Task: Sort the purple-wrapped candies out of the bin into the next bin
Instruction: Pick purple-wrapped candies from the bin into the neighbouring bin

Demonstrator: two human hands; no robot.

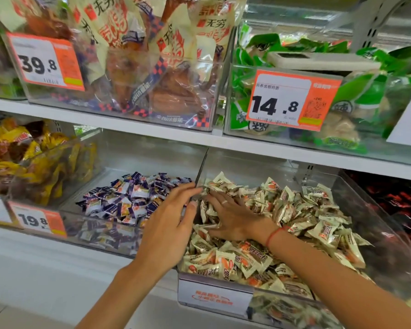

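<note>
While your right hand (235,217) lies palm down on the heap of cream-wrapped candies (294,224) in the right clear bin (214,298), its fingers are spread and straight, pressing into the wrappers near the bin's left wall and gripping nothing that shows; a ring sits on one finger and a red string bracelet (274,236) circles the wrist; your left hand (173,222) hovers over the divider (201,169) between the two bins, fingers extended and loose, holding nothing; the purple-wrapped candies (128,198) sit piled in the left clear bin (100,236), just beside your left fingertips; whether any purple piece lies among the cream ones you cannot tell; a 19.8 price tag (39,220) fronts the left bin; yellow snack packets (22,160) fill the bin further left.
</note>
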